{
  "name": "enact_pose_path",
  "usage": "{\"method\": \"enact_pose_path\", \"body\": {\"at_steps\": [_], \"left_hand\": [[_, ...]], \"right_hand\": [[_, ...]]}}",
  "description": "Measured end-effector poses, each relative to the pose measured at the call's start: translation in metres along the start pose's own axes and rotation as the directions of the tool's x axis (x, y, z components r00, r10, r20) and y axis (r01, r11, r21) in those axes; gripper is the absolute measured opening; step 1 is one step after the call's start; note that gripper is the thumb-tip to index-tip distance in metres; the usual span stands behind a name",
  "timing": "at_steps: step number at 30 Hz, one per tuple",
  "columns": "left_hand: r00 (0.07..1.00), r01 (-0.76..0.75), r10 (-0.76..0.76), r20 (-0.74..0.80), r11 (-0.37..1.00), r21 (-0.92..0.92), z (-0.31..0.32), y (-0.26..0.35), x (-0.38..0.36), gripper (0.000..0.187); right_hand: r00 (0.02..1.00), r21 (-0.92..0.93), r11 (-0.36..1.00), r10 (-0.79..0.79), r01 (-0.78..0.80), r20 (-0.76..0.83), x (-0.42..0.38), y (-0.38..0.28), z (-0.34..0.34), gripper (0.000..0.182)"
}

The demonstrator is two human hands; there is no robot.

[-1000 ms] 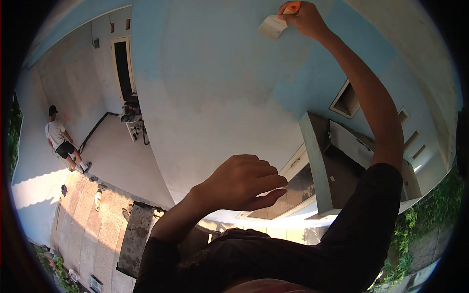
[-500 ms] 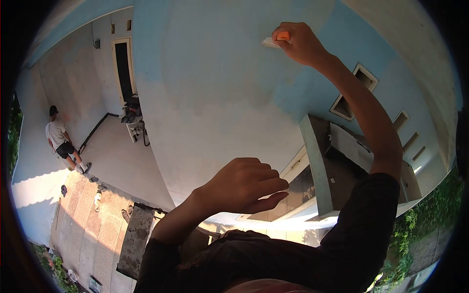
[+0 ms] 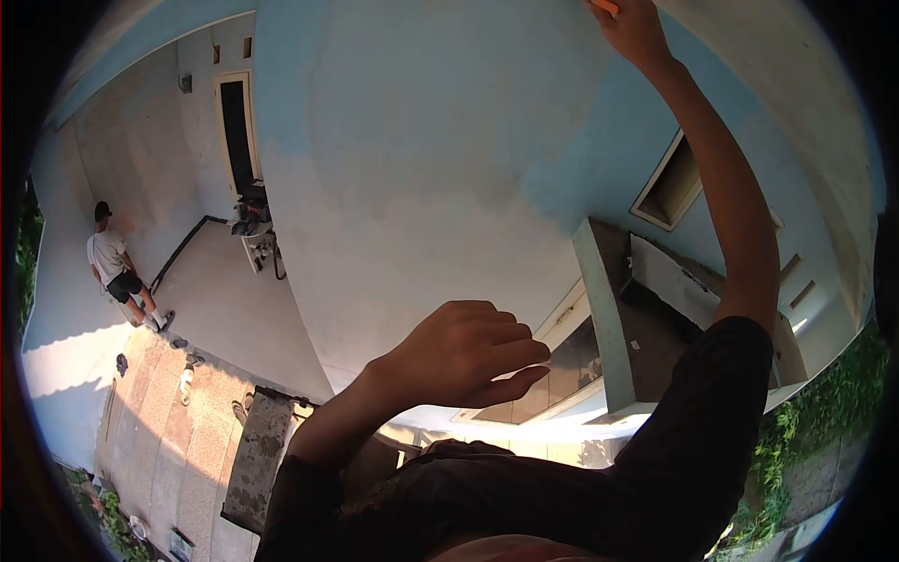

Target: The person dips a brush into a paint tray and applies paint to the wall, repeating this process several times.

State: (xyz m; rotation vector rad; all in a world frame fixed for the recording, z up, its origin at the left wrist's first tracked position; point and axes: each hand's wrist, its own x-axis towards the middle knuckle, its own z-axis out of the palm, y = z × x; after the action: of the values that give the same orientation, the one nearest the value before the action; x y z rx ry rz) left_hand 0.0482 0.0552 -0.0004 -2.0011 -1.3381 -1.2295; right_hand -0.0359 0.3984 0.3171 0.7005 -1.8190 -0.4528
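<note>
My right hand [image 3: 639, 33] is raised high at the top edge of the view, its fingers closed around an orange-handled tool [image 3: 607, 7]. Only a bit of the orange handle shows; its working end is cut off by the frame. Behind it rises the wall [image 3: 421, 159], light blue in places and patchy whitish-grey elsewhere. My left hand [image 3: 464, 354] hangs low in front of my body with fingers loosely bent and the thumb apart from them. Nothing is in it, and it appears apart from the wall.
A framed opening [image 3: 670, 183] and a concrete ledge structure [image 3: 604, 314] are on the right. A person in a white shirt [image 3: 110, 253] stands far left beside another wall. A stained grey slab [image 3: 257, 459] lies lower left, plants [image 3: 787, 459] lower right.
My right hand has moved up and to the right with the orange-handled tool, whose whitish end showed against the wall before. My left hand has stayed almost still.
</note>
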Motion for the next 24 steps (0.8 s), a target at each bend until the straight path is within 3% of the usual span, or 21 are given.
{"method": "enact_pose_path", "body": {"at_steps": [2, 3, 5, 9, 11, 12, 14, 15, 17, 20, 24], "left_hand": [[1.0, -0.004, 0.004, 0.0, 1.0, -0.005, 0.0, 0.001, -0.001, 0.017], [1.0, -0.003, 0.003, 0.003, 1.0, -0.006, -0.001, 0.001, 0.0, 0.017], [1.0, 0.0, 0.0, 0.005, 1.0, -0.007, -0.001, 0.001, 0.0, 0.017], [1.0, -0.006, 0.006, 0.003, 1.0, -0.006, 0.001, 0.002, 0.0, 0.016], [1.0, -0.008, 0.008, -0.001, 1.0, -0.002, 0.003, 0.001, 0.0, 0.016], [1.0, -0.004, 0.004, -0.004, 1.0, -0.005, 0.002, 0.001, -0.001, 0.016], [1.0, 0.002, -0.002, -0.012, 1.0, -0.003, 0.001, 0.0, -0.001, 0.016], [1.0, -0.001, 0.001, -0.012, 1.0, 0.001, 0.0, 0.0, 0.0, 0.016], [1.0, -0.002, 0.002, -0.017, 1.0, 0.004, -0.001, 0.001, 0.0, 0.016], [1.0, -0.005, 0.005, 0.007, 1.0, 0.005, 0.001, 0.001, 0.001, 0.017], [1.0, -0.027, 0.028, 0.01, 1.0, -0.013, 0.008, 0.001, 0.001, 0.016]], "right_hand": [[0.967, -0.032, 0.995, 0.101, -0.096, 0.236, -0.023, -0.029, 0.01, 0.008], [0.967, -0.034, 0.995, 0.1, -0.095, 0.235, -0.025, -0.045, 0.006, 0.008], [0.847, 0.078, 0.95, 0.23, -0.302, 0.479, -0.024, -0.071, 0.002, 0.009], [0.811, 0.063, 0.884, 0.393, -0.463, 0.434, 0.001, -0.055, -0.002, 0.008], [0.866, 0.186, 0.856, 0.433, -0.482, 0.251, 0.019, -0.014, -0.001, 0.005], [0.868, 0.189, 0.857, 0.431, -0.479, 0.248, 0.028, -0.005, -0.003, 0.005], [0.931, 0.213, 0.907, 0.351, -0.364, 0.098, 0.047, -0.001, -0.008, 0.004], [0.933, 0.216, 0.907, 0.348, -0.361, 0.098, 0.053, 0.001, -0.011, 0.004], [0.999, 0.043, 0.999, 0.007, -0.005, -0.053, 0.064, -0.007, -0.015, 0.003], [0.996, 0.12, 0.993, -0.012, 0.022, -0.085, 0.065, -0.007, -0.005, 0.004], [0.994, 0.043, 0.996, -0.079, 0.082, -0.077, 0.045, -0.005, -0.003, 0.004]]}}
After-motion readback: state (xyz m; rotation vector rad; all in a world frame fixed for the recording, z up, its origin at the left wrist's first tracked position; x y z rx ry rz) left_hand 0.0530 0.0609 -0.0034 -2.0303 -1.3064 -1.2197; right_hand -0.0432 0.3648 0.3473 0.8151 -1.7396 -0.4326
